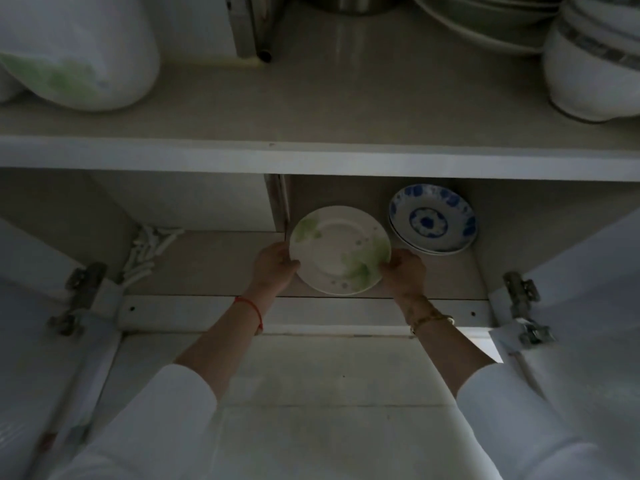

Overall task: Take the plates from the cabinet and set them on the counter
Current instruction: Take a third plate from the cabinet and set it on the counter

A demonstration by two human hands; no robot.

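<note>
A white plate with pale green leaf marks (337, 249) is inside the lower cabinet compartment, near its front edge. My left hand (275, 266) grips the plate's left rim, and my right hand (405, 271) grips its right rim. Behind it to the right lies a small stack of blue-and-white patterned plates (433, 220) on the cabinet floor (214, 261). Whether the green plate is lifted off the floor or still resting on it cannot be told.
Both cabinet doors stand open, with metal hinges at left (79, 296) and right (524, 306). White chopstick-like pieces (149, 251) lie at the back left. The upper shelf (311, 157) carries a white container (79, 50), stacked bowls (588, 64) and large plates (485, 19).
</note>
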